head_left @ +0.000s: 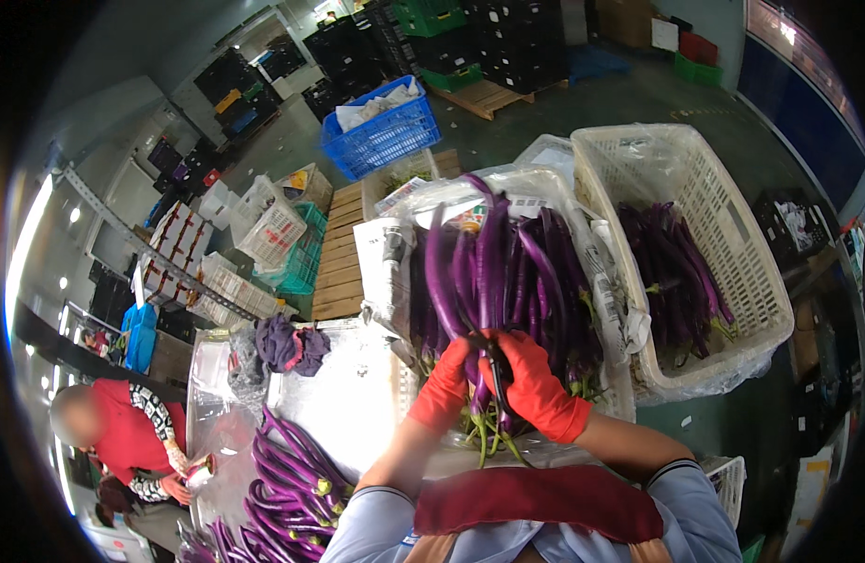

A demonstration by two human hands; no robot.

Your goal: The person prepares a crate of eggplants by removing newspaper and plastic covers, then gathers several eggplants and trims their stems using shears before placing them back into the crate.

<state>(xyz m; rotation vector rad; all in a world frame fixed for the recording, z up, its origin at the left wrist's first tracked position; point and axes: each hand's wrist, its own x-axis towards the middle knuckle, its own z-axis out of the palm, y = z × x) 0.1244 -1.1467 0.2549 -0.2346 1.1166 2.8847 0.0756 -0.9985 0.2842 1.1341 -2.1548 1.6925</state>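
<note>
Both of my hands wear red rubber gloves and meet at the stem end of several long purple eggplants (490, 260). My left hand (441, 386) grips the bunch from the left. On its right side, my right hand (536, 386) closes around a thin dark strip (499, 373) that lies against the eggplants; its exact kind is unclear. Green stems (483, 431) hang below the gloves. The bunch is above a plastic-lined white crate (538, 181) with more eggplants (538, 302) in it. Sheets of newspaper (380, 260) line the crate's side.
Right of me stands a white crate (738, 232) partly filled with eggplants. More eggplants (292, 478) lie on the metal table (334, 394) at left, near crumpled purple cloth (292, 345). A person (133, 429) works across it. Beyond are a wooden pallet (337, 246) and a blue crate (387, 134).
</note>
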